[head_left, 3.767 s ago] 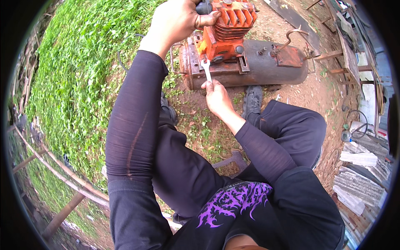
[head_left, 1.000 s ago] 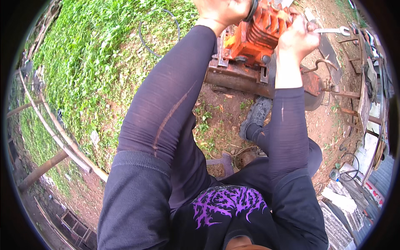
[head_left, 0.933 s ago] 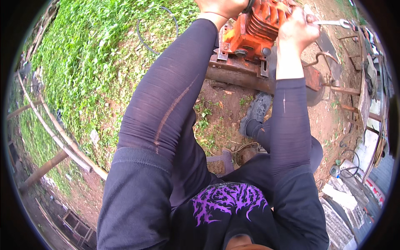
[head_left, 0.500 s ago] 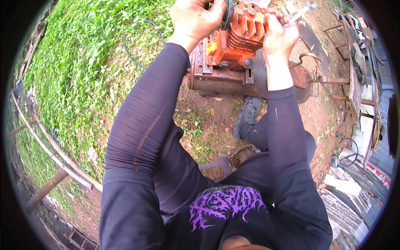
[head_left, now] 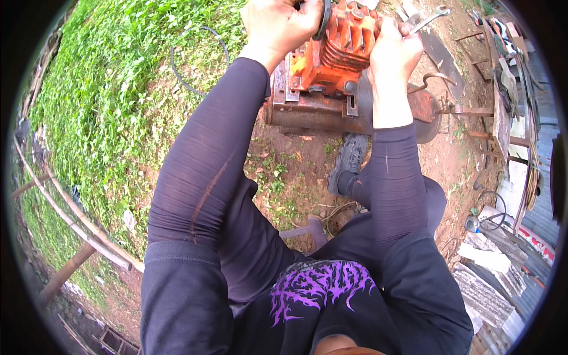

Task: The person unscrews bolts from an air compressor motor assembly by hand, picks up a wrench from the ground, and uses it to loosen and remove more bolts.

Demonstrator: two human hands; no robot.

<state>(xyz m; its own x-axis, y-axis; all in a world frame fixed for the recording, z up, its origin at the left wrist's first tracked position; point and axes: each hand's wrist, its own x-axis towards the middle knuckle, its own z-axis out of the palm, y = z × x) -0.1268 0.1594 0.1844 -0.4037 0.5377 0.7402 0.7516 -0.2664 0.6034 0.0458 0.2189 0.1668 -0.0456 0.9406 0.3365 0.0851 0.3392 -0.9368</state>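
Observation:
An orange finned compressor pump [head_left: 337, 62] stands on a rusty cylindrical tank [head_left: 319, 120]. My left hand [head_left: 278, 26] is closed at the pump's left side, gripping the edge of a dark round pulley [head_left: 323, 21]; its fingertips are partly hidden at the top rim of the picture. On the pump's right, my right hand [head_left: 393, 50] is closed around a silver wrench [head_left: 431, 19], whose open jaw points up and to the right. The wrench's other end is hidden behind my fingers and the fins.
A bent pipe [head_left: 431, 78] rises by the tank's right end. My dark shoe [head_left: 350, 157] rests on soil just before the tank. A thin hose [head_left: 173, 62] loops over the grass at left. Scrap sheets [head_left: 485, 290] and a rusty frame [head_left: 479, 112] line the right side.
My right hand has shifted slightly and the wrench's jaw end has swung a little downward. My left hand stays at the pulley. The whole view has moved slightly.

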